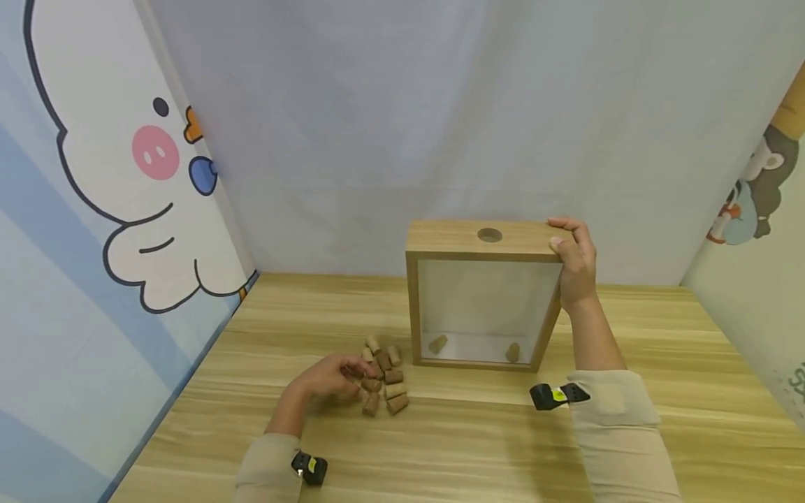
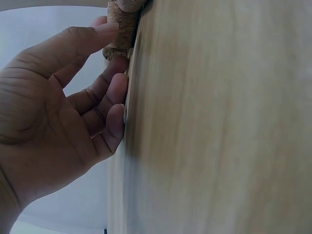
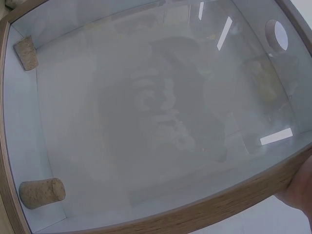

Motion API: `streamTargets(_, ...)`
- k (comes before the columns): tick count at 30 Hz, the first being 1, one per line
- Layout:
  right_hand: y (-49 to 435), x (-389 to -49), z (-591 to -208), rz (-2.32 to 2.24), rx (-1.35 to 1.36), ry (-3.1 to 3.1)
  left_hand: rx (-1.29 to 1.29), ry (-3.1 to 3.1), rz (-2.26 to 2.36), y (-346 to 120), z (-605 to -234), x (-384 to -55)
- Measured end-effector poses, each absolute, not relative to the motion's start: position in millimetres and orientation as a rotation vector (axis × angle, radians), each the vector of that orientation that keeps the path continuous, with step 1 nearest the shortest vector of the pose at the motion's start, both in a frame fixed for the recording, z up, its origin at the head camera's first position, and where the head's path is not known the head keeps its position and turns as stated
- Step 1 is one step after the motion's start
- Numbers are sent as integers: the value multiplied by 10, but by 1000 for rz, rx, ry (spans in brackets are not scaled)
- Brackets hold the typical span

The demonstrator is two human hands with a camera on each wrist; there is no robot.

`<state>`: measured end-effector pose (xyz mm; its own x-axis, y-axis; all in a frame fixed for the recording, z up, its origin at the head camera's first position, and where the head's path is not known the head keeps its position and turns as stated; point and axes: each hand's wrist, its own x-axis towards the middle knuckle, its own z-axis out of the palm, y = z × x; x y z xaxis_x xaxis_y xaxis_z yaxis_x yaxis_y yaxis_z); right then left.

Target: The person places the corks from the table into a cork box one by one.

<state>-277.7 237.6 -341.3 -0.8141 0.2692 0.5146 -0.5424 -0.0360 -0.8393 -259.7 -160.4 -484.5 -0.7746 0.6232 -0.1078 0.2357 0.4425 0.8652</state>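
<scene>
A wooden shadow box (image 1: 413,307) with a clear front and a round hole (image 1: 489,235) in its top stands upright on the table. My right hand (image 1: 575,262) grips its top right corner, thumb at the front edge and fingers over the top. Inside on its floor lie two corks, a left cork (image 3: 26,52) and a right cork (image 3: 42,193). My left hand (image 1: 336,377) is at the edge of a loose pile of corks (image 1: 394,376), its fingers loosely bent. In the left wrist view, the thumb tip overlaps a cork (image 2: 127,24); a firm hold is not visible.
The wood-grain table (image 1: 465,440) runs back to a pale curtain (image 1: 352,140). Cartoon-printed panels stand at left (image 1: 94,181) and right (image 1: 748,230). The cork pile lies just left of the box.
</scene>
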Motion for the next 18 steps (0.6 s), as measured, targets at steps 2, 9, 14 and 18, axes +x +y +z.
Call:
streamTargets(2,2376,-2780,-3415,1905,288,-1693,683,2302,1266,-1594,-4843,-2605)
streamTargets(9,2391,-2795,-3425,1906,299,-1689,631,2335,1246,-1572,-4865,-2648)
streamTargets(14,2401,-2804,-3429,1897,308,-1681,704,2371,1196,-1590,-4808,-2654)
streamTargets(18,2387,-2812,-3442,1889,313,-1683,722,2371,1202,-1636,-4738,-2627)
